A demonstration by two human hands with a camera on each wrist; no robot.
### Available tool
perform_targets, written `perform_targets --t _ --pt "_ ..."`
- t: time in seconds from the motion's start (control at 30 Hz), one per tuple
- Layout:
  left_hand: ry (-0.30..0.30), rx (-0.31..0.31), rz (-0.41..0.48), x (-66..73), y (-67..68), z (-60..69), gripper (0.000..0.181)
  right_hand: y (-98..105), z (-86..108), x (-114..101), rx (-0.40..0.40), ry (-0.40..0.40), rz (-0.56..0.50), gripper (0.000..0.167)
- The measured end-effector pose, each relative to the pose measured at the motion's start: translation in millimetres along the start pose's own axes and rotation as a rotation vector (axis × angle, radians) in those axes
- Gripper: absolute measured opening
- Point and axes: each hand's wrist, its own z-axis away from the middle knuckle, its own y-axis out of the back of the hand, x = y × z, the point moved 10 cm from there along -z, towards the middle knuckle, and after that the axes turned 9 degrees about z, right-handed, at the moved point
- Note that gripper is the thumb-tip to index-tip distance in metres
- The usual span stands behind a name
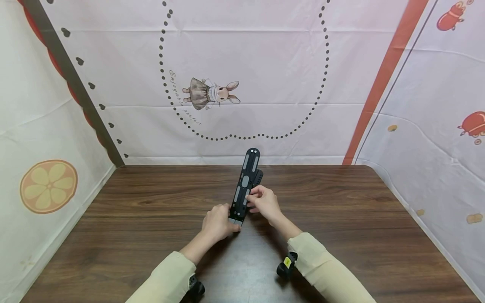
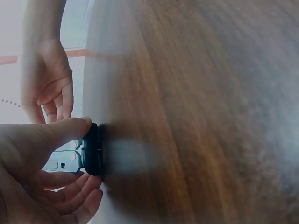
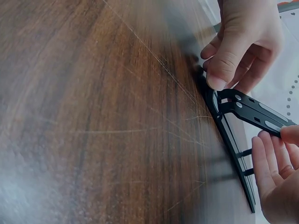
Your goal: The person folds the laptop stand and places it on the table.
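Observation:
A black folding laptop stand (image 1: 245, 182) with grey pads lies lengthwise near the middle of the table, its long bars close together. In the right wrist view its upper arms (image 3: 257, 113) slant up from a lower part resting on the wood. The left hand (image 1: 217, 222) grips the near, hinged end, thumb on one side and fingers on the other. Partway along the arms, the right hand (image 1: 265, 204) pinches an edge between thumb and fingertips. The left wrist view shows the stand's dark end (image 2: 92, 149) at the left thumb; the hand hides part of the rest.
The brown wooden table (image 1: 151, 193) spreads around the stand. White printed cloth (image 1: 265, 84) hangs behind and at both sides. A black wrist camera (image 1: 286, 265) is strapped at the right sleeve, and another (image 1: 195, 289) at the left.

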Motion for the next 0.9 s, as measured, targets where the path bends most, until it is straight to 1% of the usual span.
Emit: perform_targets --t 0.27,0.53,0.6,0.7,0.9 --pt "-0.024 0.049 0.037 -2.5 6.5 2.3 0.057 -4.0 -1.3 -0.3 -0.007 -0.003 -0.003 0.012" --pt "-0.057 0.061 0.037 -6.8 10.0 2.0 0.054 -8.5 -1.1 -1.4 -0.03 -0.001 0.023 0.014" --pt "-0.068 0.065 0.034 -7.5 11.1 1.8 0.053 -8.2 -1.1 -2.3 -0.036 0.01 0.044 0.014" --pt "-0.073 0.072 0.03 -9.1 12.2 1.1 0.052 -5.5 -1.1 -5.6 -0.04 0.047 0.095 0.015" --pt "-0.065 0.083 0.019 -11.2 13.9 0.0 0.053 8.2 -3.0 -14.0 -0.012 0.123 0.175 0.013"
